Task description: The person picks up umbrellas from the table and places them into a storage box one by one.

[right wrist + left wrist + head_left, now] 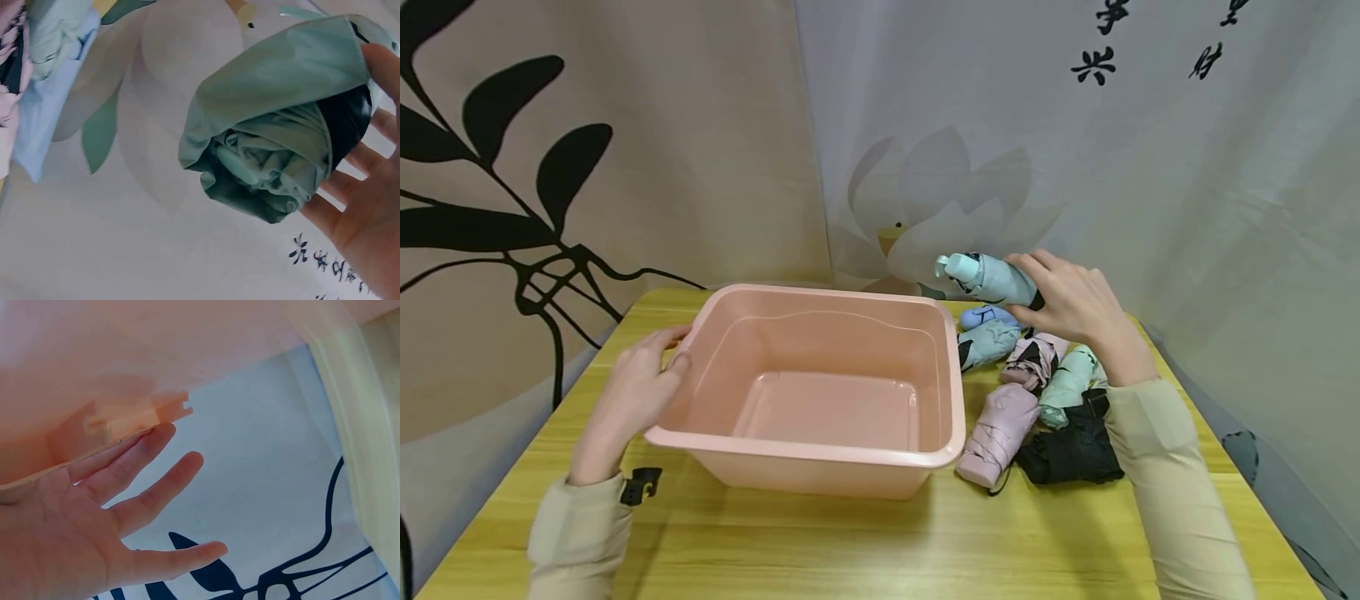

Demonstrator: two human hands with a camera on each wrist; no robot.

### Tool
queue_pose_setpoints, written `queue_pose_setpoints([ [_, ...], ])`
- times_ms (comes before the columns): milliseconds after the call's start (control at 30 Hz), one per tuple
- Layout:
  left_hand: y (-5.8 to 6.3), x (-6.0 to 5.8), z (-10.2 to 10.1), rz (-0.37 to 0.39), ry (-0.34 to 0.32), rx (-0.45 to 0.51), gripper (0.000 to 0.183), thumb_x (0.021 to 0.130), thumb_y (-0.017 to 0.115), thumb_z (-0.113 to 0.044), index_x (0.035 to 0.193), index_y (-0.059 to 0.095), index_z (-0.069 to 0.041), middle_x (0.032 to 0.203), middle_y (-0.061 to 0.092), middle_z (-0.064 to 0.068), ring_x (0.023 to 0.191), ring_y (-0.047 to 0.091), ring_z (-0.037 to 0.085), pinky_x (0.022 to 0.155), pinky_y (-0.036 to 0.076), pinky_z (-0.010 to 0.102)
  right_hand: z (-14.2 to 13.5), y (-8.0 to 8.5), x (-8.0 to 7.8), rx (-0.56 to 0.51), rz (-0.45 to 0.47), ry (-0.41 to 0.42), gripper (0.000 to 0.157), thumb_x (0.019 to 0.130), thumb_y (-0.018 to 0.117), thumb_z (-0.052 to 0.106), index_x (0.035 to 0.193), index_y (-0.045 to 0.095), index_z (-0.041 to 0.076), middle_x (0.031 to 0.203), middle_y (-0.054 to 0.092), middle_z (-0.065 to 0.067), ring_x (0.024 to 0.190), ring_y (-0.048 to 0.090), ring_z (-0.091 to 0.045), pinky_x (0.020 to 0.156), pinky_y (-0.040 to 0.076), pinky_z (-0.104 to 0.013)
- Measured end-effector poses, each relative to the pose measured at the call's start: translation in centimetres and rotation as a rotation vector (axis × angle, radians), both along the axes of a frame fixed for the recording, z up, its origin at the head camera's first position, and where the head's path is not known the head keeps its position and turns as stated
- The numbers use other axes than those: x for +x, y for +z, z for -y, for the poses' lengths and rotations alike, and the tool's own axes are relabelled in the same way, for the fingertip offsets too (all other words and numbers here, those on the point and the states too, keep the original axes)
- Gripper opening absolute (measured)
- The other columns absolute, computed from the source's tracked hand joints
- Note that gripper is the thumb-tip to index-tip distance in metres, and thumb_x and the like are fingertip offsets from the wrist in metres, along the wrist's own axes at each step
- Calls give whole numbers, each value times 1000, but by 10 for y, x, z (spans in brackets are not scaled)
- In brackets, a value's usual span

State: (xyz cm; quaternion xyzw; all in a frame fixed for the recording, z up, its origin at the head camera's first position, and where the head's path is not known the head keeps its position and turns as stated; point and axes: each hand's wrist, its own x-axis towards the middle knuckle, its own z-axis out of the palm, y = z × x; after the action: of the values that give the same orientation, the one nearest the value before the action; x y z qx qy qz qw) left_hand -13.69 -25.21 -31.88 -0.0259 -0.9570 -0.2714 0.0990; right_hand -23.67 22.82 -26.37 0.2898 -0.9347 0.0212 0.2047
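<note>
Cream sleeves (pixel 1176 492) lay nearest the head camera, reaching in over the wooden table (pixel 775 542). From the right one, the right hand (pixel 1075 304) held up a folded grey-green umbrella (pixel 1003 282), its fingers and thumb curled round one end while the handle end jutted free toward the pink basin (pixel 805 448). With the grip so far to one end, the umbrella looked apt to tip or twist; if it slipped, it might have dropped onto the pile or past the table's far edge. The right wrist view showed slack folds at its end, which could have spilled open under a looser grasp.

At the basin's left rim rested the left hand (pixel 643 387), fingers straight and spread beneath the lip, not clenched; how hard the thumb pressed could not be told. A push from there could have slid the basin into the lilac umbrella (pixel 1000 429) just beside it. The right sleeve overlapped the black bundle (pixel 1071 446) in view; whether they touched was unclear, but a low sweep could have dragged it, along with the mint umbrella (pixel 1066 390) next to it.
</note>
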Motion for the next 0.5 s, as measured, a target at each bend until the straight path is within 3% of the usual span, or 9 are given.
queue_pose_setpoints([
  [233,1,1,-1,0,2,-2,46,96,36,-22,134,41,3,129,46,30,115,42,49,87,37,61,20,16,-2,1,-12,33,60,74,70,34,127,50,15,110,59,-9,70,59,-25,41,34,-30],
  [500,0,1,0,-2,-1,-4,46,96,36,-22,134,41,4,130,45,31,116,42,49,89,37,61,46,27,-5,-17,15,81,60,74,71,36,127,49,18,114,58,-6,83,61,-26,46,42,-35],
])
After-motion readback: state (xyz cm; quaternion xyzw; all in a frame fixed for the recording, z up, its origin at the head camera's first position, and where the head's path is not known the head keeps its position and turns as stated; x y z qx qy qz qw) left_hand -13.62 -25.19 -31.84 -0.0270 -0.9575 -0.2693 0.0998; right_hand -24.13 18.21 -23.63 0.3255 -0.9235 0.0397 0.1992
